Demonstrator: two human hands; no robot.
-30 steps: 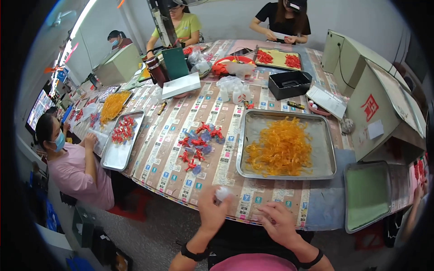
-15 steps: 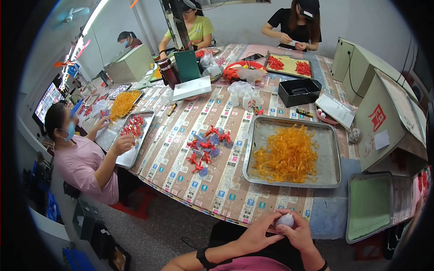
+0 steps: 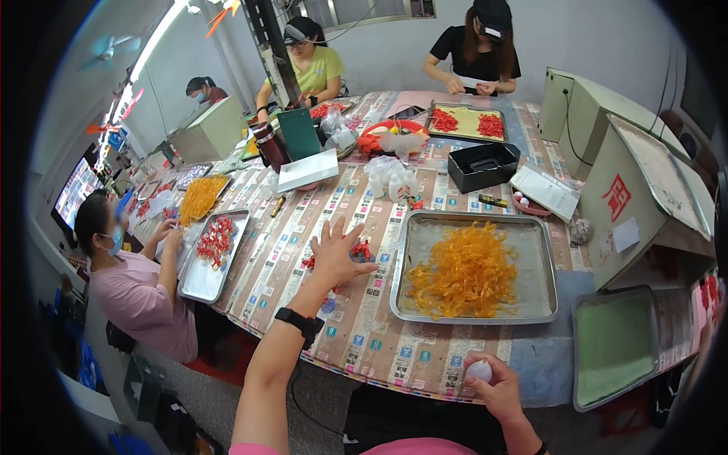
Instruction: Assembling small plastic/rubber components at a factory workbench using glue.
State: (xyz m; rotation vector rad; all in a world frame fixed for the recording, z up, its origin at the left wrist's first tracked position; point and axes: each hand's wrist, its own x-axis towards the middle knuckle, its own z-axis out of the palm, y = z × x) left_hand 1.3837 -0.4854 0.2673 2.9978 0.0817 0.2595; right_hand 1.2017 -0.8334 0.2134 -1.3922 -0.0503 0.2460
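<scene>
Fingers point(image 3: 337, 230) spread wide, seemingly empty, I see left hand point(image 3: 337, 262) over red figures point(image 3: 362, 249); right hand point(image 3: 498, 390) curls round white bulb point(image 3: 479, 370), presumably leaving left free.

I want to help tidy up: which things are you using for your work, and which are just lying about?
Seems in use:
pale round piece in the right hand
small red pieces by the left hand

Seems just lying about:
dark red flask
black box

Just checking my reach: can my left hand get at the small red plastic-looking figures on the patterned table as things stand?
Probably yes: your left hand is spread open over the small red plastic-looking figures, with nothing visible in between.
</scene>
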